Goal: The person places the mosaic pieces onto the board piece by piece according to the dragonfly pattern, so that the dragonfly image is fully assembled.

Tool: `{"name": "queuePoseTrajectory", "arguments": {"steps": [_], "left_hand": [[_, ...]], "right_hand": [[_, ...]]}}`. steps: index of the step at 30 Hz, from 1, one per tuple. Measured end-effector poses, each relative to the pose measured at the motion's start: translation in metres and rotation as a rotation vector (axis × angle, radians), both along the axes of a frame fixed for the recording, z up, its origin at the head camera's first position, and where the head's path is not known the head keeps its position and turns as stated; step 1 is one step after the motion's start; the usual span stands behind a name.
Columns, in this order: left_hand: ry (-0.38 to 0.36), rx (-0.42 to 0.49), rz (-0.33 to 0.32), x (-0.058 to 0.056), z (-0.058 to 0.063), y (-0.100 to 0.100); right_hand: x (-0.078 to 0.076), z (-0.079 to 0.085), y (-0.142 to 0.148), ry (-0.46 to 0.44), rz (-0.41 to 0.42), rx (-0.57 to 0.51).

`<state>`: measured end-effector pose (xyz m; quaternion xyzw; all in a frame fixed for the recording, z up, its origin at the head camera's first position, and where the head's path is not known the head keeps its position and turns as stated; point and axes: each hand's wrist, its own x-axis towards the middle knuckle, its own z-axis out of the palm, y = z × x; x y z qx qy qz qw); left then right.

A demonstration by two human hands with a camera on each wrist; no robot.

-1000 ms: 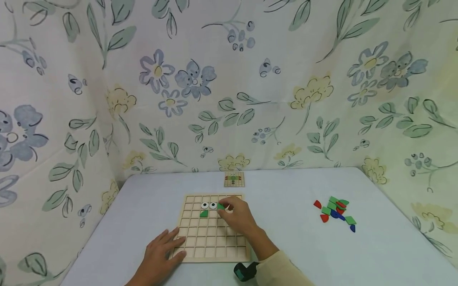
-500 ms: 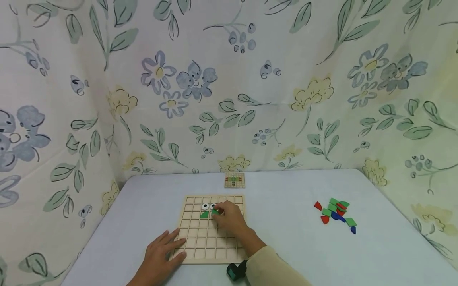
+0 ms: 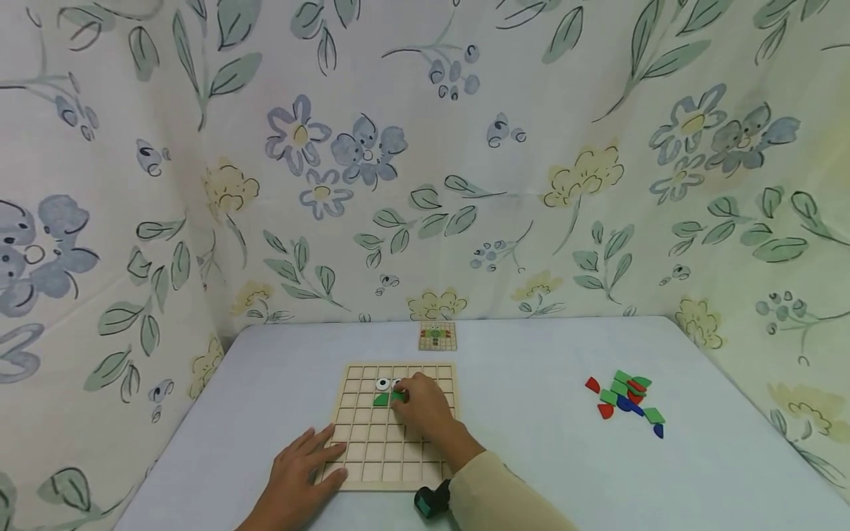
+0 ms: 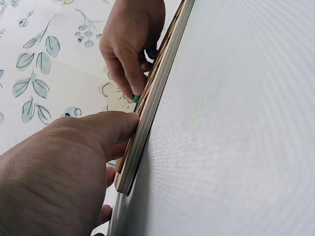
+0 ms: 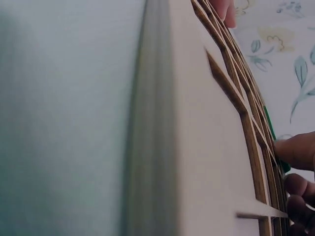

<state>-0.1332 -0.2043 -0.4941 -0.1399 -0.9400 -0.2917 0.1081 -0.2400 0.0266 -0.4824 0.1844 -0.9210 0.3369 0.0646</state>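
Observation:
A square wooden grid board (image 3: 372, 450) lies before me on the white table. My right hand (image 3: 428, 409) pinches a green piece (image 3: 398, 397) at the board, just right of a green curved-edged tile (image 3: 381, 400) in a cell. Above that tile sits a white eye disc (image 3: 383, 384); a second one is partly covered by my right fingers. In the left wrist view the pinched piece is right at the board's surface, under the fingertips. My left hand (image 3: 299, 472) rests with spread fingers on the board's lower left edge, its thumb (image 4: 125, 123) on the rim.
Several loose red, green and blue pieces (image 3: 624, 398) lie heaped at the table's right. Behind the board is a small pattern card (image 3: 437, 336). A black device (image 3: 432, 501) is on my right wrist. Floral cloth (image 3: 425, 147) hangs around the table.
My right hand has moved left and slightly nearer with the green piece, from beside the eye discs to beside the other green tile. My left hand has stayed on the board.

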Motion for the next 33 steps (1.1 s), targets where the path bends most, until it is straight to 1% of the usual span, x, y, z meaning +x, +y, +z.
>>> {"name": "queuePoseTrajectory", "arguments": {"steps": [5, 7, 9, 13, 18, 21, 25, 30, 33], "left_hand": [[-0.036, 0.001, 0.003, 0.000, 0.000, 0.002], [-0.044, -0.002, 0.008, 0.001, 0.001, 0.003], [-0.033, -0.007, 0.011, 0.001, 0.000, 0.004], [-0.033, -0.006, 0.013, 0.002, 0.002, 0.005], [-0.055, -0.001, 0.017, 0.002, 0.004, 0.004], [-0.068, -0.007, 0.015, 0.001, 0.004, 0.002], [-0.057, 0.000, 0.007, -0.001, 0.002, 0.000], [-0.046, 0.001, 0.010, -0.001, 0.000, -0.001], [-0.051, -0.001, 0.011, -0.001, 0.000, 0.000]], "right_hand": [[0.002, 0.001, 0.002, -0.011, 0.004, 0.005], [0.004, 0.004, 0.005, -0.029, 0.019, -0.020], [0.007, 0.008, 0.010, -0.048, 0.039, -0.061], [0.017, 0.024, 0.029, -0.036, 0.095, -0.148], [0.029, 0.051, 0.056, 0.026, 0.125, -0.202], [0.038, 0.067, 0.073, 0.073, 0.122, -0.200], [0.048, 0.085, 0.095, 0.133, 0.114, -0.176], [0.059, 0.103, 0.122, 0.137, 0.109, -0.114], [0.065, 0.113, 0.139, 0.157, 0.113, -0.087]]}}
